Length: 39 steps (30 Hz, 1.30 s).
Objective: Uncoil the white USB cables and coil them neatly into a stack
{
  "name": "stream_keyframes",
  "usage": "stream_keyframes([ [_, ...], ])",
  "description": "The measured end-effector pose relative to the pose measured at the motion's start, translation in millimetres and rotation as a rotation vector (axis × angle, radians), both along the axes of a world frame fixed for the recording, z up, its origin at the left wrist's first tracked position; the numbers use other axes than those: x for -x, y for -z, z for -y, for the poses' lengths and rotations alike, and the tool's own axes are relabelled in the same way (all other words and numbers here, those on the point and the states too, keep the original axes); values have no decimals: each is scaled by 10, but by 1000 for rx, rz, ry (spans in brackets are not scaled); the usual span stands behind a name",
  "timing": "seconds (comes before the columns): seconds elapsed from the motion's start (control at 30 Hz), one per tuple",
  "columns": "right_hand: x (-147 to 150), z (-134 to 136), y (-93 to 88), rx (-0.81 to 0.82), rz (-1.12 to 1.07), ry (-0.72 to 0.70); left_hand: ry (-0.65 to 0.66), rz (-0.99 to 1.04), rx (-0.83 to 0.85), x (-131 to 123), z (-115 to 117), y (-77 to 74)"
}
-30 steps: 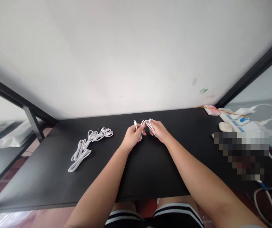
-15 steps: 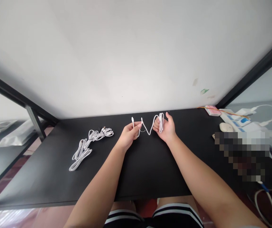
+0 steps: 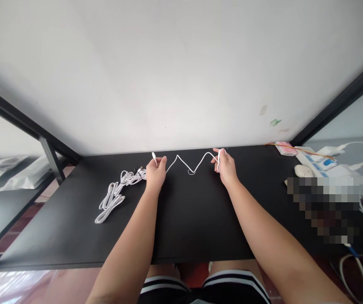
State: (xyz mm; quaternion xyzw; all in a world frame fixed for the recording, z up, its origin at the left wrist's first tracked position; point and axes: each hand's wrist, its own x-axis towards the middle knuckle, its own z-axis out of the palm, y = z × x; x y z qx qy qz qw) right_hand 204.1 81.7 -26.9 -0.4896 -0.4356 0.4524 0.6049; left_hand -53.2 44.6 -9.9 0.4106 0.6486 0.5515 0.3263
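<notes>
A white charging cable stretches in a zigzag between my two hands above the black table. Near one plug end, my left hand is closed on it, and the white plug sticks up past the fingers. My right hand grips the other part, where loops of the cable pass round the palm; some fingers point left. To the left of my left hand lie several bundled white cables, partly covered by that hand.
The black table meets a white wall. At the right are a power strip with plugs, a white mouse, a pink-and-white box and a blurred-out patch. Plastic bags lie on a surface at the left.
My left hand has moved left with the plug end, widening the gap between my hands. My right hand has turned, and the cable between them is drawn out longer.
</notes>
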Motion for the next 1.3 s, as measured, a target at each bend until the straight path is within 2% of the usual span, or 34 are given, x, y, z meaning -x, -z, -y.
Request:
stream_keyframes([
  [0.07,-2,4,38,-34,183,33,-14,-288,15,-1,4,45],
  [0.13,-11,-1,76,-40,318,41,35,-500,54,-23,17,71],
  [0.27,-33,-11,117,-89,498,51,122,-734,172,-73,40,60],
  [0.43,-41,19,93,-132,554,89,203,-836,269,-89,48,23],
  [0.6,-46,30,50,-196,647,121,183,-854,244,-81,51,38],
  [0.7,-60,11,41,-275,675,212,163,-809,260,-58,43,45],
  [0.83,-113,-41,88,-162,574,352,98,-693,218,-1,20,45],
  [1.0,-147,-86,132,50,177,358,-20,-589,94,-13,32,16],
  [1.17,-119,-97,113,4,-39,370,-82,-492,-85,-81,59,-25],
  [1.3,-138,-108,123,12,-102,399,-243,-536,-242,-36,46,-44],
])
